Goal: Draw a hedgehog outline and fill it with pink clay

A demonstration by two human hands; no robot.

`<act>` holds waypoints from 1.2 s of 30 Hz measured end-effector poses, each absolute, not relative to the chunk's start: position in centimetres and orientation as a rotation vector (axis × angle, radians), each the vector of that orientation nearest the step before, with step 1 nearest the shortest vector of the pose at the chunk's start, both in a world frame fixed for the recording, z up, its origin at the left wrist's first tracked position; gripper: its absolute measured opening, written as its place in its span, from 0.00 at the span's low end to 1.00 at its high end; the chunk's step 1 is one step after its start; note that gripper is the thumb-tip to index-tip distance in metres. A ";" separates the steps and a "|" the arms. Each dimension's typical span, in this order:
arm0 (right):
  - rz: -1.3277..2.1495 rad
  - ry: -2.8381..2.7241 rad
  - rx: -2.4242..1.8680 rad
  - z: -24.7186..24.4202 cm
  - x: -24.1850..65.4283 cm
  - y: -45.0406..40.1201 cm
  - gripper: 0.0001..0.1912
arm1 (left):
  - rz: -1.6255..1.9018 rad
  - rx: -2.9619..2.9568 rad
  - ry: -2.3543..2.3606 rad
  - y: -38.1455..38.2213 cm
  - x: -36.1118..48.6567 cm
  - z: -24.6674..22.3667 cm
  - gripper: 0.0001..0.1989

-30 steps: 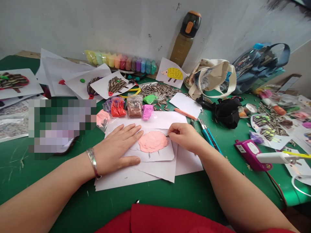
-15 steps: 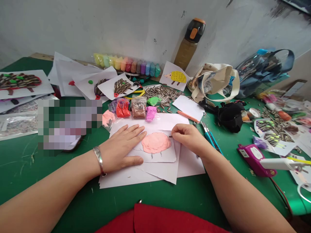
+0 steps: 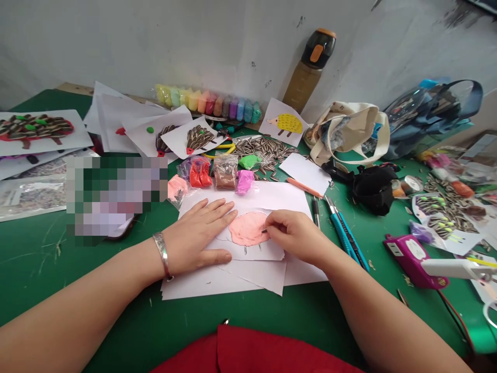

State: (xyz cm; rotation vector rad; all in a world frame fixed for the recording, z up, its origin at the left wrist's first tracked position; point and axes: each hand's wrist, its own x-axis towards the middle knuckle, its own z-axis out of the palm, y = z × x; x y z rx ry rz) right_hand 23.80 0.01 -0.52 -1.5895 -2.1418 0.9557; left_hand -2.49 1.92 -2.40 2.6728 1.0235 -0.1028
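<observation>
The paper sheet [image 3: 254, 248] at the centre of the frame was pinned flat on the counter [image 3: 97, 290] by the open left hand [image 3: 198, 235]. A sunflower seed [image 3: 264, 230] was pinched by the closed right hand [image 3: 297, 235] at the right edge of the pink clay patch [image 3: 248, 229]. The seed was best pressed in gently, at a shallow angle, with the paper kept steady.

Frame centre: left hand [image 3: 196, 235] is laid flat on a small paper sheet [image 3: 254, 251], fingers spread. Right hand [image 3: 297, 235] is pinched on a thin dark object, too small to identify, at the right edge of a pink clay patch [image 3: 247, 228]. Sunflower seeds [image 3: 264, 147] are piled upper centre. Glue gun [image 3: 417, 254] is seen at right on the green table [image 3: 116, 311].
</observation>
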 end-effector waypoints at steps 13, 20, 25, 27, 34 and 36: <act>1.062 -1.752 -1.576 -1.2 23.9 0.8 0.05 | -0.066 2.657 0.998 1.9 -2.6 -2.7 0.41; 0.582 -1.879 -1.643 -2.9 24.3 1.2 0.07 | -0.049 2.677 0.992 1.8 -2.7 -2.4 0.38; 0.490 -1.951 -1.680 -3.3 24.3 1.5 0.09 | -0.037 2.699 1.004 1.6 -2.7 -2.5 0.38; 0.472 -2.000 -1.687 -3.1 24.4 1.3 0.10 | -0.037 2.710 1.004 1.6 -2.7 -2.5 0.38; 0.156 -2.352 -1.268 -1.4 22.9 -0.9 0.16 | -0.109 2.657 1.006 1.7 -2.5 -2.3 0.41; 0.148 -2.483 -1.149 -1.0 22.1 -1.5 0.15 | -0.135 2.644 0.996 1.8 -2.4 -2.2 0.41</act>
